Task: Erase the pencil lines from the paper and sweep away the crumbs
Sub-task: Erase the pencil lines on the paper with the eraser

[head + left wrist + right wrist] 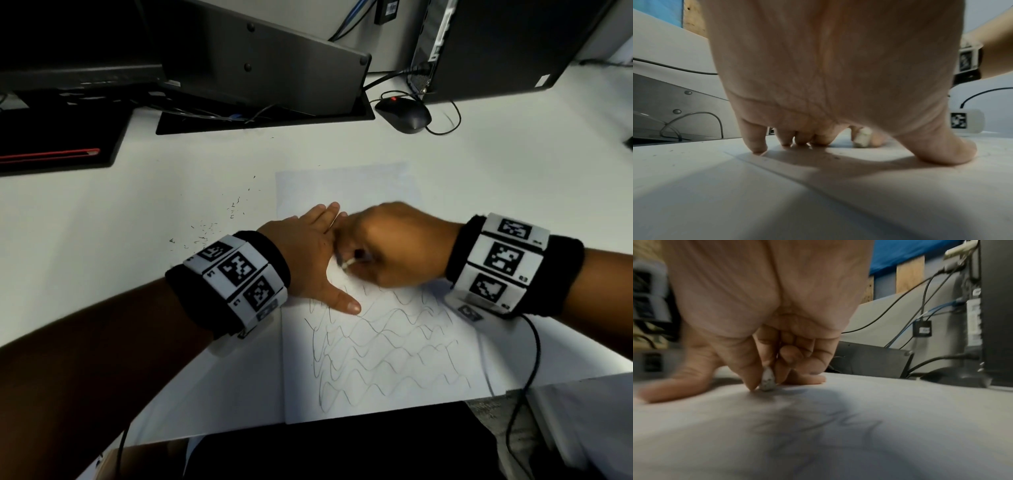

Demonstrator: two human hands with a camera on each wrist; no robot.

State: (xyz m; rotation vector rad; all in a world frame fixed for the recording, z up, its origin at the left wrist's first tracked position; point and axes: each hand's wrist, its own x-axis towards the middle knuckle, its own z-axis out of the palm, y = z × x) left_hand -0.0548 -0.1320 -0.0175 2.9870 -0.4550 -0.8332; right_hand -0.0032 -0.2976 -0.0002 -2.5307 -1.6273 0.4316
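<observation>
A white sheet of paper (346, 185) lies on the white desk, its lower half covered in wavy pencil lines (383, 356) and its upper half blank. My left hand (308, 253) presses flat on the sheet's left side, fingers spread (754, 139), thumb out. My right hand (387, 243) pinches a small white eraser (347, 264) between thumb and fingers, its smudged tip (767, 381) down on the paper just right of my left palm. In the left wrist view the eraser (862, 138) shows beyond the palm. The right hand is motion-blurred.
Dark eraser crumbs (219, 219) are scattered on the desk left of the paper. A monitor base (263, 113), a black mouse (404, 114) with cable and a computer tower (496, 48) stand at the back. A black mat (58, 144) lies far left.
</observation>
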